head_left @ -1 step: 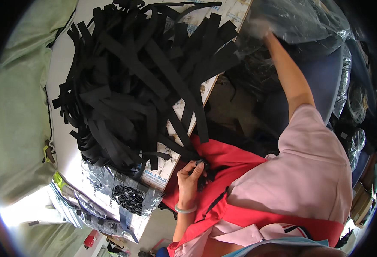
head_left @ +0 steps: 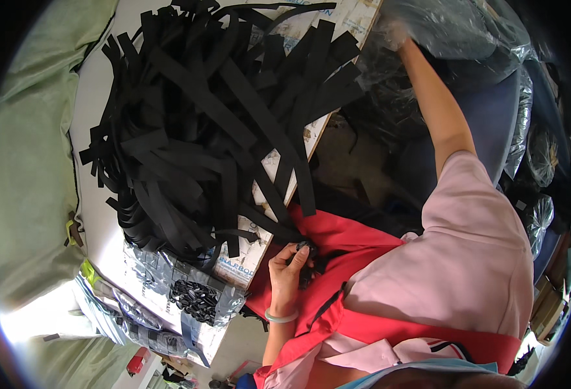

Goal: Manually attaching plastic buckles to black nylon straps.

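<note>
My left hand (head_left: 287,267), with a pale bangle at the wrist, is closed in a pinch over my lap. Between thumb and fingers is a small shiny black piece (head_left: 303,247); its exact kind is hard to make out. A black strap runs from the table edge toward these fingers. A large tangled pile of flat black straps (head_left: 194,129) covers much of the table. My right arm stretches far up to the right, where my right hand (head_left: 394,34) is blurred at a clear plastic bag (head_left: 448,29). Its fingers cannot be made out.
A clear bag of small black parts (head_left: 194,300) lies at the table's near end. The white table (head_left: 311,136) has a worn edge beside my red apron (head_left: 357,240). More plastic-wrapped bundles (head_left: 540,217) stand at the right. Pale green cloth (head_left: 32,162) hangs at the left.
My right hand has shifted slightly up and to the left at the clear plastic bag. My left hand and the strap pile stay where they were.
</note>
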Tool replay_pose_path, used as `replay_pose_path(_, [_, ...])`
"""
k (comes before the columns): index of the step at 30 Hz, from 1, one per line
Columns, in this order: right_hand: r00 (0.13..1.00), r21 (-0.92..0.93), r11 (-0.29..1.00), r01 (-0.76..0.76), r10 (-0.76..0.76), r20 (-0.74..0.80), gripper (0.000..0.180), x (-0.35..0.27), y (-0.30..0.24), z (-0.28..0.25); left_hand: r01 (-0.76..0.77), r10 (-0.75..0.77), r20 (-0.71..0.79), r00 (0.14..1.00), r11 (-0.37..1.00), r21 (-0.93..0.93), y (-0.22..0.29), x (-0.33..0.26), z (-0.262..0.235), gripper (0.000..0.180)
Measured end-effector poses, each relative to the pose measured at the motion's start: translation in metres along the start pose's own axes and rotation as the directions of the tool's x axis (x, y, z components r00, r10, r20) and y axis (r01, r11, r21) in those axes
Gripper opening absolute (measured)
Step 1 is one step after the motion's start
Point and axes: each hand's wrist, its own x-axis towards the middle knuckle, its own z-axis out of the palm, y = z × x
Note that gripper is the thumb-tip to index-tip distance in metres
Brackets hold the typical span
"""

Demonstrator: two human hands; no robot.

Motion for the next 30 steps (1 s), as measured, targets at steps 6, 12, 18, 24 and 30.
replay_pose_path(6, [0.986,0.326,0.942,-0.076,0.119,-0.114,0.047,-0.005,-0.043,0.103,0.056,-0.056,-0.113,0.992,0.998,0.002,0.004,0.007,0.011,0.014])
replay_pose_path(12, [0.930,0.486,0.872,0.059,0.129,-0.345,0.055,-0.029,-0.038,0.100,0.035,-0.034,-0.029,0.999,0.999,0.015,0.007,0.006,0.008,0.015])
replay_pose_path(18, [0.841,0.594,0.769,0.238,0.142,-0.521,0.064,-0.143,-0.037,0.132,0.028,-0.029,-0.033,0.999,0.999,-0.019,0.006,0.010,0.010,0.015])
replay_pose_path(24, [0.466,0.044,0.957,0.286,-0.099,-0.879,0.080,-0.184,-0.115,0.023,0.002,-0.002,-0.027,1.000,1.000,0.000,-0.001,0.011,0.004,0.015])
replay_pose_path(30, [0.972,0.916,0.354,0.189,0.065,-0.226,0.054,-0.034,-0.106,0.032,-0.047,0.048,-0.036,0.998,0.999,0.017,0.000,0.004,0.007,0.016])
